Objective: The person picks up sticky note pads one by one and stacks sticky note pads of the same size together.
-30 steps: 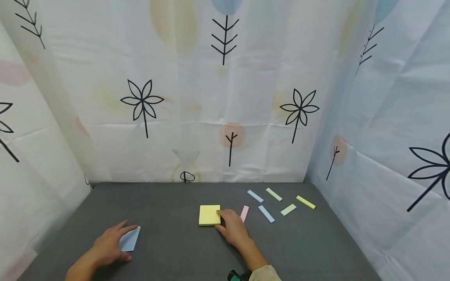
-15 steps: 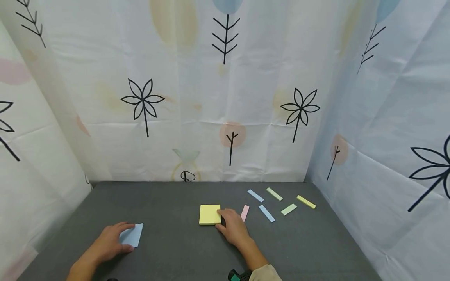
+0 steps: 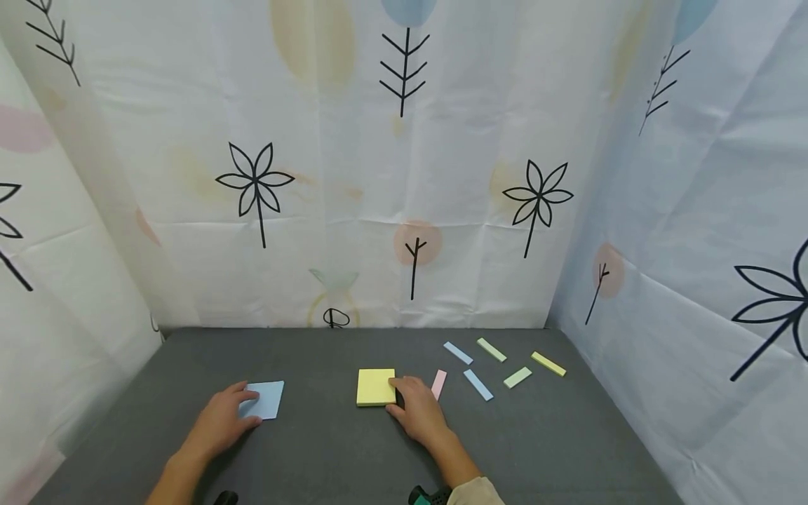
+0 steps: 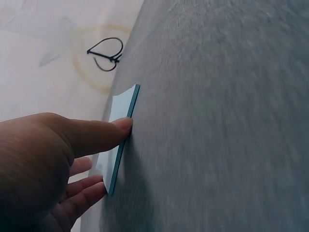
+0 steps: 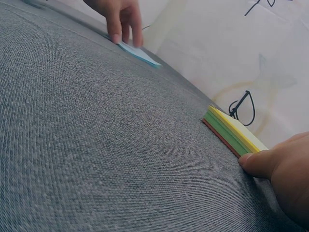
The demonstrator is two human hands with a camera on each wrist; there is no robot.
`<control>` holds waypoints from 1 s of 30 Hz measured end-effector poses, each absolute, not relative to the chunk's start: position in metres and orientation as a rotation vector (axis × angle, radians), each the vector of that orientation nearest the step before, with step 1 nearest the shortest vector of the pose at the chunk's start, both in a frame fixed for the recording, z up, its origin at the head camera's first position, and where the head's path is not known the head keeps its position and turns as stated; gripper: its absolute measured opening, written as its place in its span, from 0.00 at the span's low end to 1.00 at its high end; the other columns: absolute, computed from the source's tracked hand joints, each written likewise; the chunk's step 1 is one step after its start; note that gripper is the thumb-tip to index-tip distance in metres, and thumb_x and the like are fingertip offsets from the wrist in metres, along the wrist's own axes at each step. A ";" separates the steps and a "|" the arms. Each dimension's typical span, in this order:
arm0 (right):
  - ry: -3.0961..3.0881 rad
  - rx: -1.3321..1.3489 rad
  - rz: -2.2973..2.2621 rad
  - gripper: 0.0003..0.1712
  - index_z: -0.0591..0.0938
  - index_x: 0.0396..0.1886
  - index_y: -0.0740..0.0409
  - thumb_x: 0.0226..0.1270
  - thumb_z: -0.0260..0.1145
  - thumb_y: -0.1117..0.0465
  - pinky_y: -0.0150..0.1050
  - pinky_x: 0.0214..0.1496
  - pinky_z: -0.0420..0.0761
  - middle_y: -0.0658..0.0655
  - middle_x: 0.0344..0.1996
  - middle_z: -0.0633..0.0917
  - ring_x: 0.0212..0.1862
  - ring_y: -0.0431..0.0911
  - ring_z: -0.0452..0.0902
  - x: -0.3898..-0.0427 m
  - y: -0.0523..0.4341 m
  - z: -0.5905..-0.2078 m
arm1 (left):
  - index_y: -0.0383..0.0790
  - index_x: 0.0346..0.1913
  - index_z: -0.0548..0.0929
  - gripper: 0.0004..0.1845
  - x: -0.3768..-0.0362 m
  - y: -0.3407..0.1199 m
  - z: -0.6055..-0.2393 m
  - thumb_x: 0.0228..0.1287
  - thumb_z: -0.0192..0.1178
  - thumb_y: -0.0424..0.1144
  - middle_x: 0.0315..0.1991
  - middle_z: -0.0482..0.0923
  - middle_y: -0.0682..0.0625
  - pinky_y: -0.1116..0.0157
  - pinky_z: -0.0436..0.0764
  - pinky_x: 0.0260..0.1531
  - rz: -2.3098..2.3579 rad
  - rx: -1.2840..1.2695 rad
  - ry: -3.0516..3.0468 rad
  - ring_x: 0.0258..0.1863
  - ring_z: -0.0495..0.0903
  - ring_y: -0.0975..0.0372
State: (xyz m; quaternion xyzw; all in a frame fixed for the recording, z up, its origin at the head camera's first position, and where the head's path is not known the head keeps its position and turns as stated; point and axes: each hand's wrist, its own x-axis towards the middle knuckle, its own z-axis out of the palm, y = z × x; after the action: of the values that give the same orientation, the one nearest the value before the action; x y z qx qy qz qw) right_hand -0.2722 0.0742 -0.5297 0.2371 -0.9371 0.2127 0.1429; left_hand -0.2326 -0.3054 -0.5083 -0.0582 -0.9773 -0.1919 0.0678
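Left hand (image 3: 221, 423) fingers flat on thin blue square paper pad (image 3: 265, 400), moved right since earlier, right hand (image 3: 418, 414) thumb against yellow-topped sticky-note stack (image 3: 375, 386) near edge, open grey felt mat (image 3: 315, 456) between.

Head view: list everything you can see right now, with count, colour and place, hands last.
blue note: 1, light blue, flat on the mat at left, under the left fingertips.
sticky pad: 1, yellow on top, green and red layers at its side in the right wrist view, mid mat.
pink strip: 1, pink, just right of the pad.
blue strips: 2, light blue, right of the pink strip.
green strips: 2, pale green, far right part of the mat.
yellow strip: 1, yellow, farthest right.
mat: 1, dark grey, covers the tabletop.
curtain: white with black plant prints, on three sides.
left hand: 1, fingers on the blue note.
right hand: 1, touches the pad's right edge.
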 end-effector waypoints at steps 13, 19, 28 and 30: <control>-2.698 0.693 0.613 0.28 0.80 0.58 0.58 0.60 0.72 0.54 0.49 0.58 0.73 0.56 0.52 0.82 0.57 0.52 0.75 -0.272 0.075 -0.532 | 0.31 0.41 0.86 0.13 -0.255 -0.273 -0.516 0.51 0.72 0.32 0.50 0.78 0.30 0.40 0.69 0.53 -0.614 -0.206 -2.825 0.52 0.74 0.36; -2.703 0.689 0.617 0.28 0.80 0.58 0.57 0.59 0.73 0.54 0.50 0.59 0.72 0.56 0.53 0.82 0.58 0.53 0.74 -0.273 0.075 -0.532 | 0.29 0.41 0.85 0.13 -0.261 -0.258 -0.515 0.49 0.71 0.27 0.44 0.81 0.33 0.42 0.72 0.49 -0.620 -0.189 -2.765 0.48 0.78 0.40; -2.710 0.673 0.618 0.28 0.80 0.59 0.57 0.59 0.73 0.54 0.50 0.59 0.72 0.56 0.53 0.82 0.57 0.52 0.74 -0.274 0.075 -0.533 | 0.33 0.43 0.86 0.15 -0.262 -0.245 -0.513 0.49 0.71 0.27 0.38 0.83 0.41 0.48 0.75 0.40 -0.681 -0.187 -2.723 0.34 0.78 0.52; -2.711 0.671 0.621 0.28 0.80 0.59 0.57 0.59 0.73 0.54 0.50 0.59 0.72 0.55 0.53 0.82 0.57 0.52 0.74 -0.274 0.075 -0.533 | 0.34 0.44 0.86 0.15 -0.264 -0.246 -0.514 0.50 0.71 0.28 0.40 0.83 0.40 0.47 0.75 0.42 -0.698 -0.182 -2.714 0.37 0.78 0.50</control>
State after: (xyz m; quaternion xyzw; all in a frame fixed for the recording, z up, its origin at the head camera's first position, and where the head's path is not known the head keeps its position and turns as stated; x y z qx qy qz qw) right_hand -0.2742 0.0748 -0.5327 0.2323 -0.9382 0.2150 0.1398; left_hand -0.2637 -0.2456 -0.5138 -0.0638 -0.9531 -0.2450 0.1659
